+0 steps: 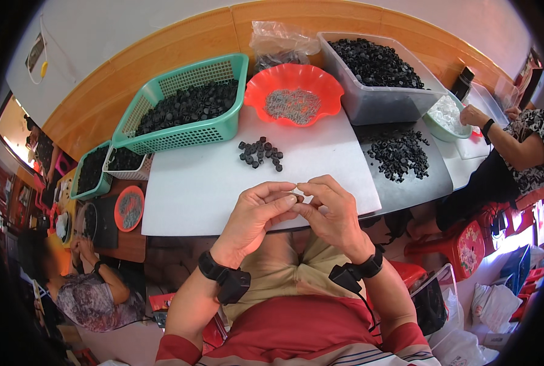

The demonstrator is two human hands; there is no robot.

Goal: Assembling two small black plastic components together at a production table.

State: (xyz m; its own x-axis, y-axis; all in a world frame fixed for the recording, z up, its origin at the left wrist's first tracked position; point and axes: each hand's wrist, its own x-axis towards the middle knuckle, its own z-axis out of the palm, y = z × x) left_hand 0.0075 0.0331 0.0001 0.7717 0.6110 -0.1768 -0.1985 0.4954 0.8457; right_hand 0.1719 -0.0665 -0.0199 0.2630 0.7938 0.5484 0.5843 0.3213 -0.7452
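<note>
My left hand [258,213] and my right hand [331,210] meet above the near edge of a white mat [186,201]. Between their fingertips they pinch a small dark piece [298,198], mostly covered by the fingers, so its exact kind does not show. Just beyond lies a loose pile of small round black caps [261,152] on the mat. Farther back, a red wavy-rimmed bowl [327,79] holds many small grey pins [292,105]. Dark bands with small boxes are strapped on both my wrists.
A green basket [241,79] and a clear plastic bin [375,100], both with black parts, stand at the back. Small black pieces [400,155] cover a dark board at right. One person [95,287] works at left, another [522,146] at right beside a red stool [461,247].
</note>
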